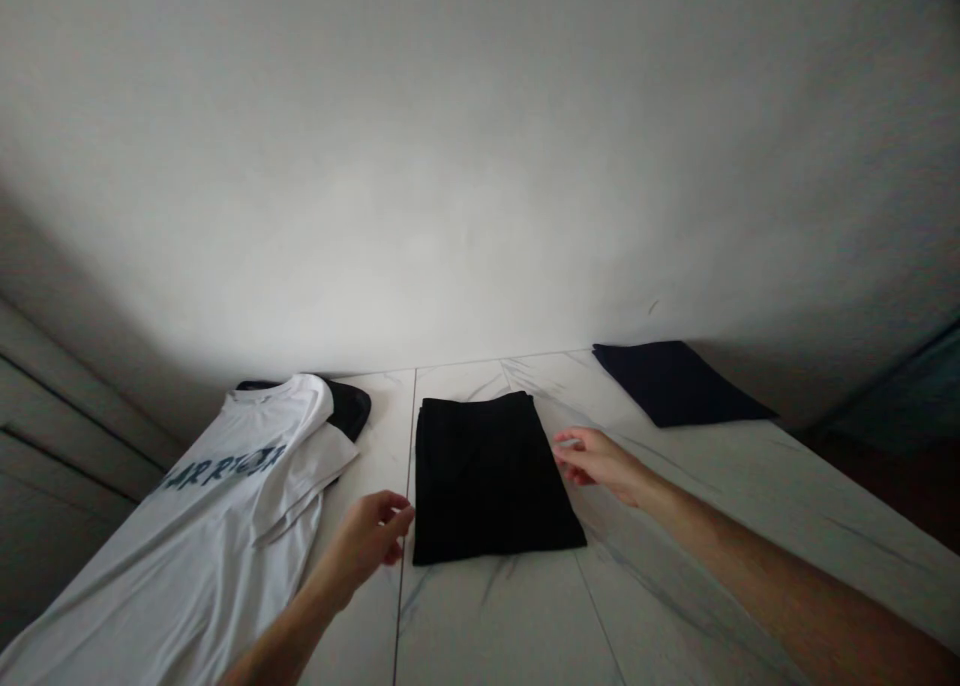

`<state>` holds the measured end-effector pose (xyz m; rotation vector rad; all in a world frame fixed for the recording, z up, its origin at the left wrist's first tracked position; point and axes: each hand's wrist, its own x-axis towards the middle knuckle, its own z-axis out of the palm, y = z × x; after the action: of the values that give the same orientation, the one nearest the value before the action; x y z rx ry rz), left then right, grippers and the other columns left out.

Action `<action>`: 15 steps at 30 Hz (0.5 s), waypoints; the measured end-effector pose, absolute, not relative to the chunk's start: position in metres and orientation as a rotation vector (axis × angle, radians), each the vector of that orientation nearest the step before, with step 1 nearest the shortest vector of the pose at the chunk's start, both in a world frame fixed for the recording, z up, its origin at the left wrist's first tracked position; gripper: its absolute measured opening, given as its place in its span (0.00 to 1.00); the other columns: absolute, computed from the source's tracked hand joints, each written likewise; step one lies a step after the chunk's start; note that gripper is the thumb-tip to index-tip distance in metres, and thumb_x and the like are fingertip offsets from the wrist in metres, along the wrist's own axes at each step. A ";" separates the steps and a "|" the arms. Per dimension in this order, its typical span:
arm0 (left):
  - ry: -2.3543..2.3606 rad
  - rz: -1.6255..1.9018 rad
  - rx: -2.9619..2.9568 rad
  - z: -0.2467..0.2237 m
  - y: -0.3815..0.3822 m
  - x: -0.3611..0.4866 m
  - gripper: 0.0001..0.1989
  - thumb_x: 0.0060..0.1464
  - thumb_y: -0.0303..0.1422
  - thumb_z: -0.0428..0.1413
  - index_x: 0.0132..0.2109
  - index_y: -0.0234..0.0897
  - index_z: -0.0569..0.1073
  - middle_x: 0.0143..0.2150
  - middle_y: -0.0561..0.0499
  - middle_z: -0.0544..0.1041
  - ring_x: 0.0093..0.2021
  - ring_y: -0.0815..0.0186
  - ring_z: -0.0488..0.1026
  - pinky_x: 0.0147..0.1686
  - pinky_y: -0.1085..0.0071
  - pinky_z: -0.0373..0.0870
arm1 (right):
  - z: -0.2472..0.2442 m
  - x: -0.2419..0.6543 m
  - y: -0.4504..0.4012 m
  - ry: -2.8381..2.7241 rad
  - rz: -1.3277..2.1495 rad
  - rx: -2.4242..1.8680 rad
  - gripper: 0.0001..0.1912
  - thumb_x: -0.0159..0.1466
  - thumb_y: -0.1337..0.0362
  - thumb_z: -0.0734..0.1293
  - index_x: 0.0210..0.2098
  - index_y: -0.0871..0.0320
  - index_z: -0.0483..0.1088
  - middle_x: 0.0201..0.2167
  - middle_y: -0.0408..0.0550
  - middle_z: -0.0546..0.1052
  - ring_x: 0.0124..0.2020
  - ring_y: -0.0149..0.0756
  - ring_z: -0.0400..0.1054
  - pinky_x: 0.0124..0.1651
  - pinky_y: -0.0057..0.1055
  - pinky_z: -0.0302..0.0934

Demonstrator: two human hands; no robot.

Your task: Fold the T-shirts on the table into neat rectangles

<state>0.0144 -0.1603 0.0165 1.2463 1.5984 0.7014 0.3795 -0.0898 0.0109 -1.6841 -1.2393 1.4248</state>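
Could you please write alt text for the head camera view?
A left hand and right hand sit at either edge of a folded black garment on a white marble-patterned surface. To its left lies a white T-shirt with dark lettering, over a black item; a folded navy cloth lies beyond.

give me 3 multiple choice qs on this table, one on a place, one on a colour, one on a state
1. Where does the flat navy cloth lie on the white marble-look table?
A) at the front edge
B) at the back, by the wall
C) on the floor

2. What colour is the lettering on the white T-shirt?
A) red
B) yellow
C) dark blue-grey

3. How is the black fabric garment between the left hand and right hand?
A) folded flat
B) balled up
C) hanging off the table

1 B, it lies beyond the right hand.
2 C, the letters show dark on white.
3 A, it forms a neat rectangle.
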 end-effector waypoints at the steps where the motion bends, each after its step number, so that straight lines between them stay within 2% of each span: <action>1: 1.620 0.650 1.287 0.015 -0.169 0.015 0.24 0.47 0.52 0.61 0.36 0.33 0.76 0.23 0.54 0.74 0.19 0.69 0.70 0.19 0.73 0.61 | 0.012 0.382 -0.099 -1.274 1.425 -1.707 0.14 0.63 0.59 0.72 0.44 0.58 0.71 0.30 0.44 0.77 0.23 0.25 0.68 0.25 0.22 0.61; 3: 1.638 0.611 1.299 0.012 -0.180 0.018 0.26 0.46 0.56 0.59 0.33 0.34 0.75 0.21 0.54 0.72 0.17 0.69 0.68 0.17 0.73 0.57 | 0.014 0.385 -0.116 -1.357 1.432 -1.739 0.11 0.63 0.57 0.71 0.37 0.59 0.71 0.29 0.44 0.77 0.21 0.24 0.66 0.23 0.20 0.56; 7: 1.601 0.635 1.248 0.012 -0.187 0.029 0.27 0.44 0.59 0.58 0.31 0.36 0.73 0.20 0.56 0.70 0.17 0.69 0.67 0.17 0.73 0.57 | 0.018 0.387 -0.139 -1.493 1.485 -1.798 0.16 0.64 0.52 0.71 0.30 0.60 0.70 0.24 0.44 0.76 0.18 0.24 0.63 0.20 0.21 0.49; 12: 1.606 0.674 1.207 0.012 -0.192 0.030 0.25 0.44 0.56 0.59 0.37 0.37 0.71 0.19 0.59 0.69 0.16 0.70 0.66 0.17 0.73 0.57 | 0.018 0.385 -0.154 -1.518 1.600 -1.830 0.14 0.65 0.55 0.69 0.32 0.59 0.68 0.22 0.43 0.76 0.16 0.23 0.61 0.18 0.21 0.44; 15: 1.590 0.656 1.176 0.011 -0.196 0.028 0.27 0.41 0.57 0.61 0.35 0.38 0.70 0.18 0.60 0.68 0.15 0.70 0.65 0.17 0.74 0.56 | 0.014 0.384 -0.159 -1.505 1.644 -1.834 0.13 0.66 0.56 0.69 0.33 0.58 0.67 0.21 0.42 0.76 0.16 0.23 0.62 0.18 0.21 0.43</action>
<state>0.0282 -0.1955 0.0115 1.1758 1.5897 0.6561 0.3844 -0.1591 0.0144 -1.8341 -1.5052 1.6440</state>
